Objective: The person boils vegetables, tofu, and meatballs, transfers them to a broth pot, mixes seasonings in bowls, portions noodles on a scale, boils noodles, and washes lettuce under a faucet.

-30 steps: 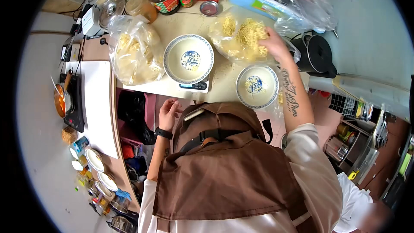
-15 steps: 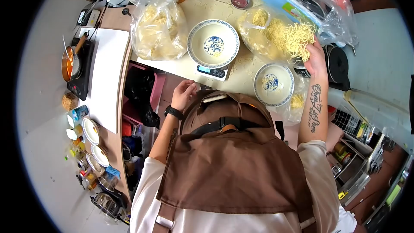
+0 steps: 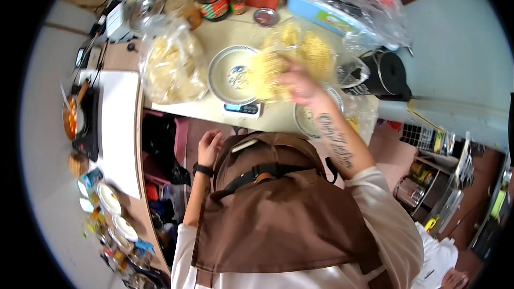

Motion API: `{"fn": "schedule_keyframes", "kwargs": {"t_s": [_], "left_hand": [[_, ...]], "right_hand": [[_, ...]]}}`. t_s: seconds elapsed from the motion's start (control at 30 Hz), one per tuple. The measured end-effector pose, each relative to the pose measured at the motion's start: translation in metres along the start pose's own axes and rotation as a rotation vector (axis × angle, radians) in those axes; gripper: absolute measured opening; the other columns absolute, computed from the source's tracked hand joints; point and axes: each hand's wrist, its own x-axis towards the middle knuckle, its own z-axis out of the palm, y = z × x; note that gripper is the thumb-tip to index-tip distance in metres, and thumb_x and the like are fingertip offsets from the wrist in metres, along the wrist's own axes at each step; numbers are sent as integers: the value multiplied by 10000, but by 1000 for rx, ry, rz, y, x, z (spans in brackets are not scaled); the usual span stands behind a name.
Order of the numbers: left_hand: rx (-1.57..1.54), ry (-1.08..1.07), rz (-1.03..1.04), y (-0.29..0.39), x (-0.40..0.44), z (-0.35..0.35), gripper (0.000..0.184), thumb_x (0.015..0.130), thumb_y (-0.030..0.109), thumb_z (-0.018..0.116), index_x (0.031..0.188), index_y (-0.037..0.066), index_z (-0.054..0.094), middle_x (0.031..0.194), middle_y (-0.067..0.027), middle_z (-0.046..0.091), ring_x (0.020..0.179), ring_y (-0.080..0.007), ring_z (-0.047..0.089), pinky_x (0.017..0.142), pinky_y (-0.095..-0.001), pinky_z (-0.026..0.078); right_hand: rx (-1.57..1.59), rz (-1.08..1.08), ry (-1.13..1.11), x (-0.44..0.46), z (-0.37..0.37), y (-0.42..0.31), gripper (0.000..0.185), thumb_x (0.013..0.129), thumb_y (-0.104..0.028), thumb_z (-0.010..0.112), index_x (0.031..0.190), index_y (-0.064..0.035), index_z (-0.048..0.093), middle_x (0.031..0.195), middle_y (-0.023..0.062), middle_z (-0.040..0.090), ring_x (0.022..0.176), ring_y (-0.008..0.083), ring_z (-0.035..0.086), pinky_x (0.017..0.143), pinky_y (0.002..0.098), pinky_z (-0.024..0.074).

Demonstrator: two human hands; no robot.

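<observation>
My right hand (image 3: 301, 84) grips a loose bundle of yellow noodles (image 3: 267, 72), blurred by motion. The bundle hangs over the right rim of a patterned bowl (image 3: 212, 75), which stands on a small digital scale (image 3: 242, 110). Behind the hand lies an open plastic bag of noodles (image 3: 317, 56). Partly under my right wrist, a second patterned bowl (image 3: 300, 124) sits by the counter's front edge, with a small bag of noodles (image 3: 353, 122) beside it. My left hand (image 3: 210, 145) is held before the apron below the counter, its fingers curled loosely with nothing visible in them.
A full plastic bag (image 3: 171, 67) stands left of the scale. Sauce bottles (image 3: 214, 5), a small tin (image 3: 266, 17) and a blue bin (image 3: 326, 18) line the back. A pan (image 3: 72, 120) is on a cooker at left. Another person's white shirt (image 3: 441, 259) shows lower right.
My right hand has carried the noodle bundle leftward from above the open bag to the bowl on the scale. The view has shifted, and another person appears more at lower right.
</observation>
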Motion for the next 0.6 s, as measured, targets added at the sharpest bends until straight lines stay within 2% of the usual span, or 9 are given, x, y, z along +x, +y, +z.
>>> {"fn": "schedule_keyframes", "kwargs": {"t_s": [0.03, 0.1, 0.17, 0.2, 0.3, 0.37, 0.47, 0.57, 0.6], "left_hand": [[6, 3, -9, -2, -2, -2, 273, 971, 212, 652, 1179, 37, 626, 896, -5, 662, 707, -72, 601, 572, -205, 423], [48, 24, -21, -7, -5, -6, 279, 975, 219, 648, 1185, 38, 621, 897, -9, 669, 706, -77, 615, 568, -205, 423], [56, 18, -26, -17, -6, -15, 289, 971, 230, 651, 1183, 37, 618, 905, -22, 685, 695, -90, 637, 571, -207, 424], [66, 27, -24, -20, -8, -19, 294, 970, 233, 653, 1185, 36, 619, 906, -24, 686, 697, -92, 639, 570, -208, 424], [79, 67, -23, -19, -13, -26, 300, 967, 239, 655, 1185, 35, 622, 910, -28, 691, 703, -96, 643, 567, -211, 425], [75, 96, -21, -21, -15, -30, 301, 966, 240, 655, 1184, 34, 624, 912, -29, 693, 706, -96, 645, 565, -213, 425], [72, 132, -44, -28, -18, -36, 302, 965, 241, 655, 1183, 33, 627, 911, -29, 694, 708, -97, 649, 564, -215, 426], [-30, 95, -39, -35, -15, -33, 256, 958, 192, 668, 1151, 29, 634, 901, -25, 679, 704, -77, 598, 574, -208, 427], [-17, 85, -45, -35, -14, -32, 253, 955, 188, 673, 1145, 25, 634, 898, -24, 676, 702, -74, 586, 574, -207, 427]], "right_hand": [[-22, -39, -58, 19, 6, 22, 642, 807, 34, 673, 1410, -27, 459, 1142, 101, 655, 992, 213, 672, 871, 348, 558], [-556, -21, -21, 49, 11, 45, 595, 843, -70, 691, 1391, -9, 464, 1209, 147, 619, 1052, 243, 657, 910, 375, 544], [-1230, -224, 160, 57, 15, 60, 618, 849, -189, 740, 1385, -19, 484, 1269, 182, 587, 1135, 300, 619, 989, 404, 498], [-1367, -436, 197, 54, 14, 68, 585, 879, -235, 711, 1388, -50, 489, 1247, 193, 574, 1140, 326, 613, 1020, 427, 481], [-1395, -556, 207, 26, 4, 56, 435, 904, -185, 663, 1300, -37, 560, 1209, 199, 583, 1077, 306, 639, 900, 385, 533], [-1275, -517, 249, 2, -22, 33, 275, 930, -190, 642, 1173, -62, 655, 1030, 167, 666, 941, 270, 691, 787, 374, 550], [-1214, -510, 589, -12, -61, -15, 185, 946, -198, 629, 1038, -58, 707, 831, 166, 720, 738, 305, 704, 673, 399, 549], [-1531, -291, 563, 27, -144, -31, 271, 935, -251, 617, 1076, -38, 706, 959, 213, 715, 934, 368, 694, 825, 425, 546], [-1583, -8, 491, 39, -153, -34, 389, 903, -314, 658, 1193, -55, 671, 1142, 222, 687, 1088, 360, 653, 940, 427, 509]]}}
